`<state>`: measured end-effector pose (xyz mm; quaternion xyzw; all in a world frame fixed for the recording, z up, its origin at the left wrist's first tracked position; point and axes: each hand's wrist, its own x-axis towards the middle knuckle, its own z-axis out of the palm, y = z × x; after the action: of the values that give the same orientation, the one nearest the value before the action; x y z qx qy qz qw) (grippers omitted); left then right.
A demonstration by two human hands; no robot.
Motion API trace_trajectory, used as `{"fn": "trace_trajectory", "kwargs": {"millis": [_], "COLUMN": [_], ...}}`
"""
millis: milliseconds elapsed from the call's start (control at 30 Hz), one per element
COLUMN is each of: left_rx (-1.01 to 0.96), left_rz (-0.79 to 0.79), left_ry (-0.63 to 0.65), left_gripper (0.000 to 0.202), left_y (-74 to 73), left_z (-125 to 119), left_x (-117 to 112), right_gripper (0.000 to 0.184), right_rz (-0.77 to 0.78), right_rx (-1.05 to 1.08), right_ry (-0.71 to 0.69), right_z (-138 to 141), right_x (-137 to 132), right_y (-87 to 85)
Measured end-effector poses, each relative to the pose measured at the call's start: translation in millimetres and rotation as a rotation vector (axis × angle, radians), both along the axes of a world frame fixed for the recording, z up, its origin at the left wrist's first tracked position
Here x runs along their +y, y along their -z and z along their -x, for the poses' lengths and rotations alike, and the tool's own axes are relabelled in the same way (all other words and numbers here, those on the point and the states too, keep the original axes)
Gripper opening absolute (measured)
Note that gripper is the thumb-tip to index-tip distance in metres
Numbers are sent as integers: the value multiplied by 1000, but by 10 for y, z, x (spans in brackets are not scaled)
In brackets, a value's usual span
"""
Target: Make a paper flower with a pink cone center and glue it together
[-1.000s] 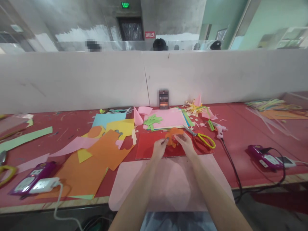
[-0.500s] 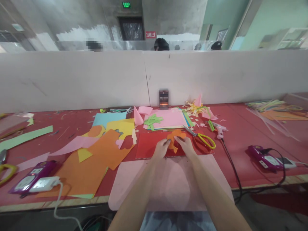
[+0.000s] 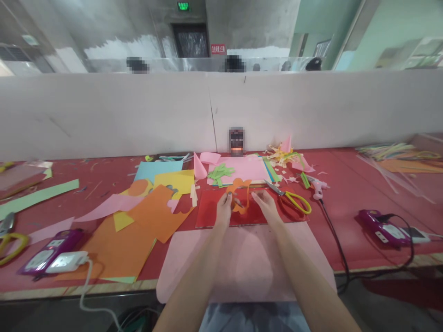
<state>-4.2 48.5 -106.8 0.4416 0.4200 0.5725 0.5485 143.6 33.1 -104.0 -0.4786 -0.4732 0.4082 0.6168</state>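
Note:
Both hands are over a glossy red board point(image 3: 207, 210) with an orange paper cutout point(image 3: 238, 184) between them. Its edge is scalloped and its middle looks open, like a ring-shaped flower. My left hand point(image 3: 224, 208) pinches the cutout's left side between thumb and fingers. At the right side, my right hand point(image 3: 266, 206) has its fingertips closed against the cutout's thin strip; the exact contact is too small to make out. Yellow-handled scissors point(image 3: 292, 200) lie just right of my right hand, blades pointing up and left.
Orange sheets point(image 3: 114, 249) and a yellow sheet point(image 3: 178, 180) lie to the left. Behind the board are green paper strips point(image 3: 221, 173) and a pink cone point(image 3: 200, 168). A pink glue gun point(image 3: 317, 188) with a black cord lies right; purple power strips point(image 3: 51, 251) stand near the front edge.
The orange cutout has been turned and opened out, from a bunched shape into a ring. My left hand has shifted left, away from my right hand. The scissors stay put.

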Motion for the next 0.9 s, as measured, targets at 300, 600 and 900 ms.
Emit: {"fn": "trace_trajectory", "kwargs": {"millis": [300,600,900], "left_rx": [11,61,-72], "left_rz": [67,202,198], "left_ry": [182,224,211], "left_gripper": [40,44,49], "left_y": [-118,-152,-137], "left_z": [-13,37,-14], "left_x": [-55,-44,-20], "right_gripper": [34,32,37], "right_rz": [53,124,88], "right_rx": [235,132,69], "right_ry": [-51,-2,158], "right_z": [-27,-49,-39], "right_x": [-22,-60,-37], "right_y": [-29,-80,-42]}}
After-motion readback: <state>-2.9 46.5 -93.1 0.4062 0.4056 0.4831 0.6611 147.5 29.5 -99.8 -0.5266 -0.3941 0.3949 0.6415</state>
